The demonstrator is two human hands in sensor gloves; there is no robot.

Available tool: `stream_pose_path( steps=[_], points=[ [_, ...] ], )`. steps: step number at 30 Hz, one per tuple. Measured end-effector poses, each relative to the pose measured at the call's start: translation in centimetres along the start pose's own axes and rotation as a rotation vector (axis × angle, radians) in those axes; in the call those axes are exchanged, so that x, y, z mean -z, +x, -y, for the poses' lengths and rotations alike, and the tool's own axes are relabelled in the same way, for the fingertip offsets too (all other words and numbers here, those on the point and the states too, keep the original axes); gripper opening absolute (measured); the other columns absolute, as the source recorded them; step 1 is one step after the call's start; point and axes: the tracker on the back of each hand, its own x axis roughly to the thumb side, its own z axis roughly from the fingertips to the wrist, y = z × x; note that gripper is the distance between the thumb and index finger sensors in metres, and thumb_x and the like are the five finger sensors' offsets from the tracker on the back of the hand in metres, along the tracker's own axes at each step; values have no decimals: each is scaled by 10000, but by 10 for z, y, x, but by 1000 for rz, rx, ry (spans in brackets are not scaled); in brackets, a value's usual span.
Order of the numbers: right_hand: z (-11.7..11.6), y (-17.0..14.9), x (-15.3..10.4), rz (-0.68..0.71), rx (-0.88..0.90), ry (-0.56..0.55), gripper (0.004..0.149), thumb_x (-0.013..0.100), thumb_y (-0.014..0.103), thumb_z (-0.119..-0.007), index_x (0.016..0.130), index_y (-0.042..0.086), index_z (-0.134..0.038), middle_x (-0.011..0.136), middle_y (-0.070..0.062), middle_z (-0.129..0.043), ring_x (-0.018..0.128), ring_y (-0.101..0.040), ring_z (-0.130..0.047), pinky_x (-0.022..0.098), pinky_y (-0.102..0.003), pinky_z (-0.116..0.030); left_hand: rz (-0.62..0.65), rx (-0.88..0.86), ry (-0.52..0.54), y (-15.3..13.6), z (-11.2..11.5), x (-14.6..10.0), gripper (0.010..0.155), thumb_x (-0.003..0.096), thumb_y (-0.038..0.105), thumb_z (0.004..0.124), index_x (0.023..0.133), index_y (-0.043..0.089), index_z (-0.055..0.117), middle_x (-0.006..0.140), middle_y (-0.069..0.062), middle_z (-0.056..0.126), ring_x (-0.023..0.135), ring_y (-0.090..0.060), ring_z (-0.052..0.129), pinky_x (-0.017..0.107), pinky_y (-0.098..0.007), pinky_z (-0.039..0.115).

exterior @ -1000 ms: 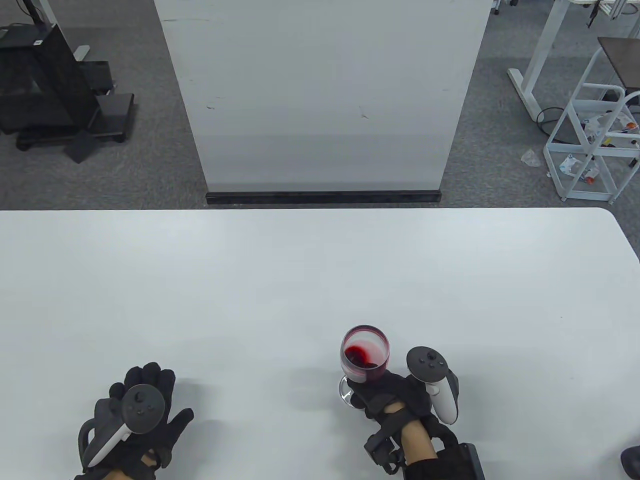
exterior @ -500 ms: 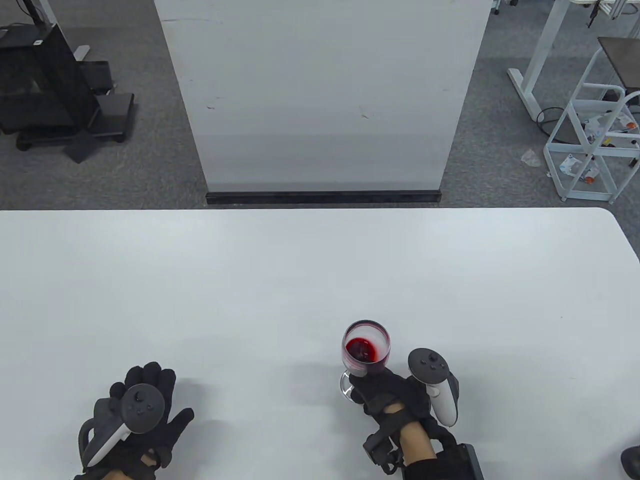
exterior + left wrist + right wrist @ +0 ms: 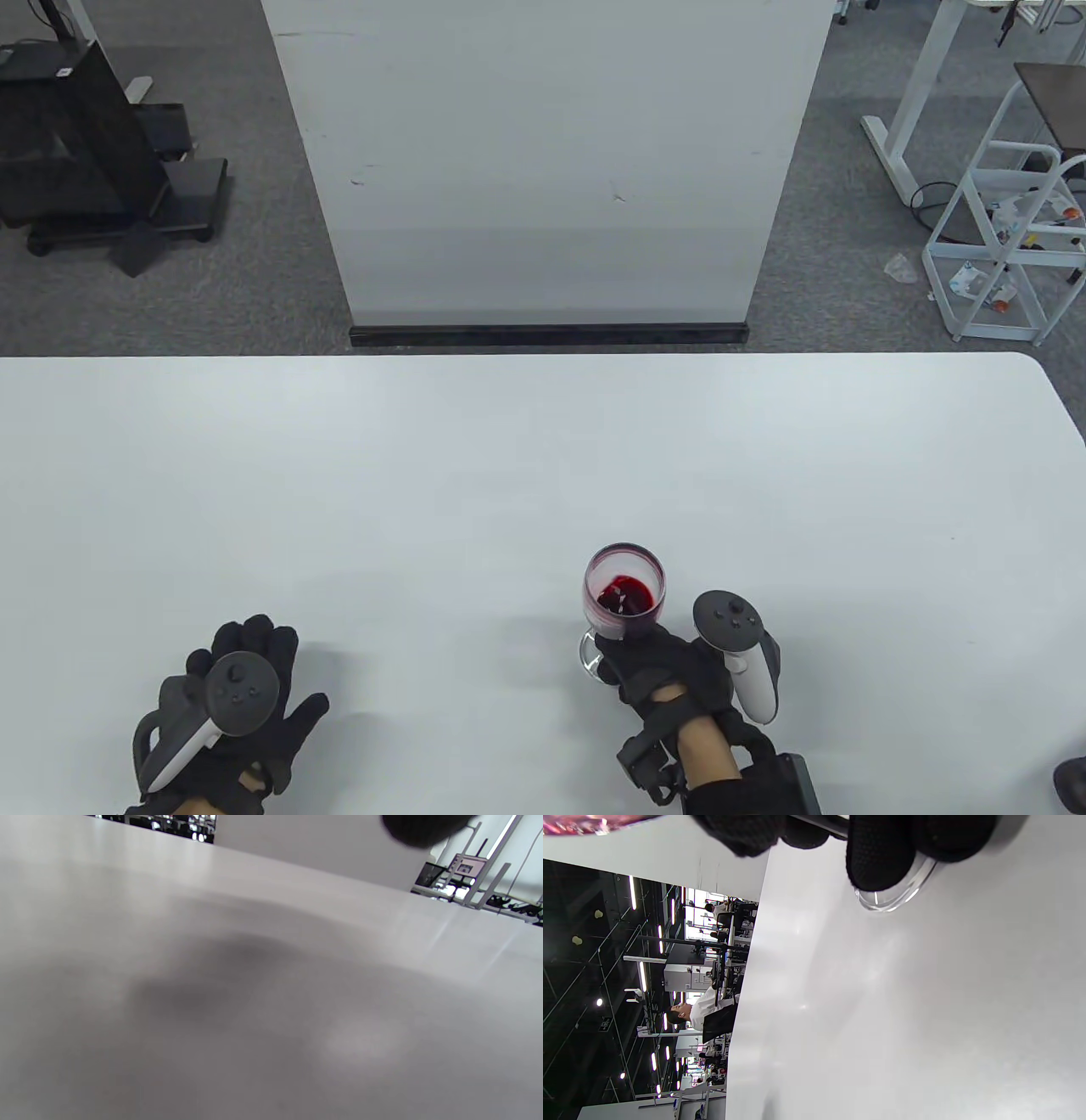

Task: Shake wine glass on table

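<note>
A clear wine glass (image 3: 624,590) with a little red wine in its bowl stands near the front edge of the white table (image 3: 509,458), right of centre. My right hand (image 3: 649,666) grips the glass around its stem, under the bowl, with its fingers over the foot. In the right wrist view my fingertips (image 3: 880,853) rest on the glass foot (image 3: 895,897), which lies on the table. The wine is tilted to one side of the bowl. My left hand (image 3: 242,679) rests flat on the table at the front left, fingers spread, holding nothing.
A white board (image 3: 543,161) stands on the floor behind the table's far edge. A white rack (image 3: 1010,229) and a desk leg stand at the back right, dark equipment (image 3: 76,144) at the back left. The table's right corner is rounded.
The glass has shifted slightly right and away in my right hand, and the wine has swirled from the left side of the bowl toward the middle. The left hand has not moved.
</note>
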Motion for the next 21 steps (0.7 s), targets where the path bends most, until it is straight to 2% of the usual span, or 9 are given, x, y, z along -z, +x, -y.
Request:
stream_pose_path(
  steps=[3, 7, 11, 15, 19, 21],
  points=[
    [4, 2, 0, -10, -8, 76, 565, 517, 388, -765, 1002, 174, -570, 1106, -106, -482, 737, -301, -798, 506, -458, -732, -1, 0, 4, 0, 0, 0, 797, 451, 631, 575, 1038, 333, 127, 1132, 33, 8, 1041, -279, -58, 725, -486, -36],
    [2, 0, 1, -4, 10, 23, 580, 531, 403, -732, 1025, 193, -511, 1118, -94, -438, 758, -272, -775, 529, -441, -720, 3, -7, 4, -1, -1, 0, 796, 452, 631, 575, 1038, 336, 125, 1132, 35, 6, 1041, -279, -61, 726, -485, -38],
    [5, 2, 1, -7, 5, 66, 574, 516, 389, -765, 1007, 173, -562, 1108, -108, -476, 741, -301, -795, 505, -460, -730, 5, -4, 6, -1, 0, 0, 797, 451, 631, 576, 1038, 335, 126, 1132, 34, 5, 1041, -279, -60, 725, -486, -37],
    [5, 0, 0, -4, 17, 11, 581, 532, 406, -735, 1023, 186, -517, 1116, -103, -441, 755, -282, -777, 516, -436, -726, 7, -6, 4, -1, 0, 0, 796, 451, 631, 576, 1038, 335, 126, 1132, 34, 7, 1041, -278, -60, 725, -486, -37],
    [5, 2, 0, -9, 4, 72, 579, 517, 392, -760, 1011, 170, -555, 1108, -112, -469, 745, -305, -793, 496, -454, -734, 5, -8, 5, -1, 0, 0, 796, 451, 631, 576, 1038, 337, 125, 1132, 35, 6, 1041, -278, -59, 726, -486, -37],
    [8, 2, 0, -9, -12, 44, 573, 524, 402, -753, 1011, 178, -551, 1109, -104, -472, 744, -296, -793, 502, -444, -735, 5, -13, 10, -2, -1, -1, 796, 452, 631, 575, 1038, 335, 125, 1132, 34, 6, 1041, -277, -60, 726, -486, -37]
  ],
)
